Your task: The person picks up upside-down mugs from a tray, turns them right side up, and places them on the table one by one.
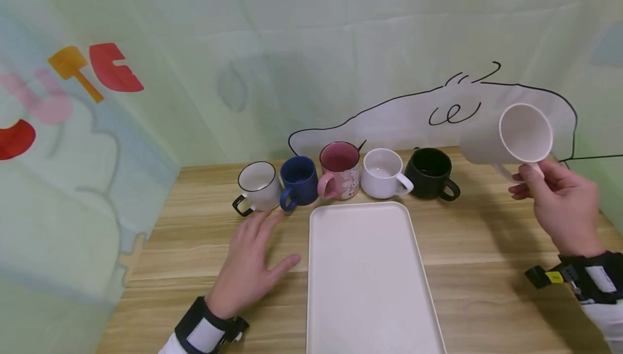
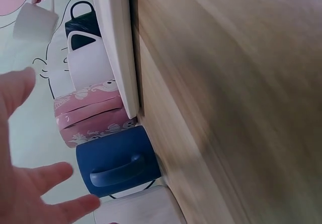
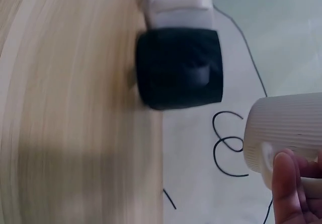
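My right hand (image 1: 567,202) pinches the handle of a ribbed white mug (image 1: 506,133) and holds it tilted on its side in the air, its mouth turned toward me. The same ribbed mug (image 3: 287,128) shows at the right of the right wrist view. My left hand (image 1: 253,267) hovers with fingers spread, holding nothing. Close to its fingertips stand a white mug with a black rim (image 1: 259,184) and a dark blue mug (image 1: 299,180). Further right in the row are a pink patterned mug (image 1: 340,170), a plain white cup (image 1: 382,173) and a black mug (image 1: 429,173).
A white rectangular tray (image 1: 365,278) lies on the wooden table (image 1: 477,267), in front of the mug row and between my hands. Behind the mugs hangs a pale printed curtain (image 1: 302,73), which also covers the left side.
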The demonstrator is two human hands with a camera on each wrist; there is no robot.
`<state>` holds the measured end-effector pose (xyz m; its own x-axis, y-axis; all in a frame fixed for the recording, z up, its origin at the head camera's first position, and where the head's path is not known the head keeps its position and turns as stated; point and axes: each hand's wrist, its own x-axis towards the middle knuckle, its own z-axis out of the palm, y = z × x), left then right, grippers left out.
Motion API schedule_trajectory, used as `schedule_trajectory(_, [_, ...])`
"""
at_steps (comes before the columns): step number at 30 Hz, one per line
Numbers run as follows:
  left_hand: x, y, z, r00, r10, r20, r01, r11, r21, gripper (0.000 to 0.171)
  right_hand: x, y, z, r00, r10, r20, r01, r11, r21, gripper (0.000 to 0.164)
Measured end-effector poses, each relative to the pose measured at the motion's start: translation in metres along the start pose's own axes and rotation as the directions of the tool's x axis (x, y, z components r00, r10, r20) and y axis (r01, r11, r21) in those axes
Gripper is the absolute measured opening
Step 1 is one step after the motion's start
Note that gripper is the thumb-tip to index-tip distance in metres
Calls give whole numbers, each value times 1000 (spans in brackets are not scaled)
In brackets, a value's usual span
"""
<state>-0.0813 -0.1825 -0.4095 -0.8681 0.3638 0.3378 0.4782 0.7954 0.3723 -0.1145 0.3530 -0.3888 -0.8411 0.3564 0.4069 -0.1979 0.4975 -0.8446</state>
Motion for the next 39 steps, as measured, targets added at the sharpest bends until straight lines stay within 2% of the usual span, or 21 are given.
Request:
schedule_trajectory(2, [-2, -1, 0, 998, -32, 49, 31, 999, 25, 88, 1, 4, 0, 1000, 2, 13, -2, 999, -38, 32])
schedule_trajectory(5, [-5, -1, 1, 987, -100, 122, 94, 994, 56, 90, 2, 9, -1, 999, 9, 31, -6, 995, -104, 36])
schedule_trajectory(8, [-7, -2, 2, 977, -143, 158, 132, 988, 79, 93, 3, 13, -1, 999, 19, 43, -12, 986, -167, 37])
schedule_trajectory(21, [-12, 4, 3, 972, -159, 171, 146, 985, 86, 94, 8, 25, 1, 993, 30, 117, 5, 957, -290, 36])
schedule_trajectory(33, [-13, 8, 1, 973, -158, 170, 146, 986, 80, 94, 9, 34, 4, 986, 41, 163, 14, 946, -324, 35])
schedule_trajectory(39, [-14, 7, 1, 971, -166, 170, 153, 985, 83, 93, 9, 37, 7, 983, 58, 175, 12, 928, -373, 39])
